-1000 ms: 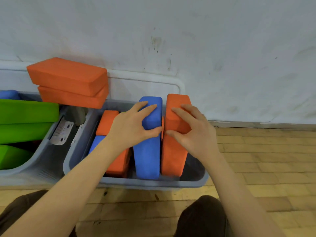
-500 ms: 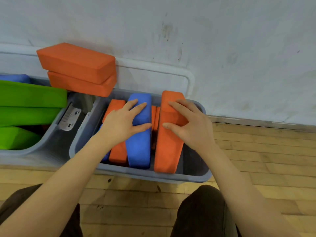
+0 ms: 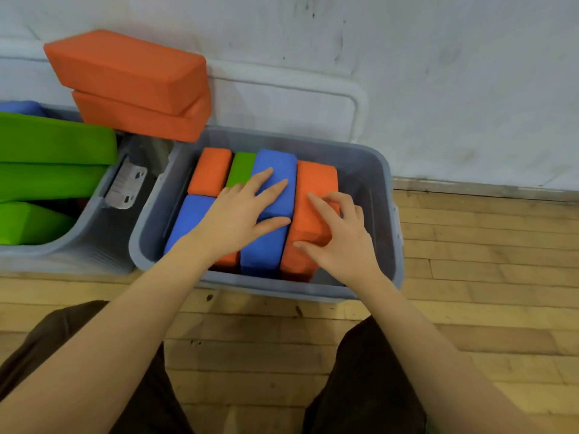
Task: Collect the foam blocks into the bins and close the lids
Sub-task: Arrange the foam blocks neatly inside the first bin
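A grey bin (image 3: 387,170) on the wooden floor holds foam blocks packed side by side. My left hand (image 3: 238,220) lies flat with straight fingers on a long blue block (image 3: 277,164) in the middle. My right hand (image 3: 343,245) presses with bent fingertips and spread thumb on the long orange block (image 3: 316,177) beside it, at the bin's right side. Further left in the bin are a short orange block (image 3: 210,173), a green block (image 3: 241,170) and another blue block (image 3: 191,214). Two orange blocks (image 3: 125,67) are stacked above the gap between the bins.
A second grey bin (image 3: 62,255) at the left holds long green blocks (image 3: 53,139) and a blue one at its far edge. A pale lid (image 3: 282,101) leans on the white wall behind the bins. My knees are at the bottom edge.
The blue and orange blocks, held up on end a second ago, have gone down flat into the bin. Both hands followed them down and now rest on top.
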Available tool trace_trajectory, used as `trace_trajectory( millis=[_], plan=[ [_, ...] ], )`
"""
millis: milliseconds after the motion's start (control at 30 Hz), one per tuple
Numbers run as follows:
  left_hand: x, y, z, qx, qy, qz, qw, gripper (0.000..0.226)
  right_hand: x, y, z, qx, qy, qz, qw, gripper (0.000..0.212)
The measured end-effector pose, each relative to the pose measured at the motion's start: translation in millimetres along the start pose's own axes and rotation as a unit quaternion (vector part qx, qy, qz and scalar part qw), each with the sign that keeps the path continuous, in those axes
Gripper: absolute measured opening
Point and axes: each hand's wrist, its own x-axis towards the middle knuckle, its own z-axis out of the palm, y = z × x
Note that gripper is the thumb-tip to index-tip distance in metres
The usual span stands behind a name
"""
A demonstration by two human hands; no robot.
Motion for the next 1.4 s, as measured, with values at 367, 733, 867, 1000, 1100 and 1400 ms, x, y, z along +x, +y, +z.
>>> trace_trajectory(
  millis=[367,733,867,1000,1100,1400],
  plan=[
    [-52.8,7.6,69.3,-0.12,0.011,-0.072,0.99,0.064,-38.1,13.7,49.5,0.023,-0.075,0.044,0.996,0.067],
    [-39.9,-2.6,94.9,-0.013,-0.101,-0.164,0.981,0.048,-6.3,25.1,70.7,-0.087,-0.195,0.107,0.971,0.05],
    [-20.7,-17.1,94.0,0.021,-0.099,-0.147,0.984,0.053,23.7,34.0,70.1,-0.122,-0.196,0.084,0.969,0.054],
    [14.2,-31.1,98.2,0.041,-0.111,-0.174,0.978,0.06,39.8,51.0,83.2,-0.118,-0.2,0.082,0.969,0.06],
    [30.2,-38.4,108.7,0.068,-0.123,-0.155,0.978,0.06,46.6,59.5,94.5,-0.094,-0.154,0.106,0.978,0.059],
    [30.3,-43.0,136.4,0.098,-0.114,-0.147,0.978,0.058,33.3,70.6,115.1,-0.146,-0.148,0.093,0.974,0.057]
  ],
)
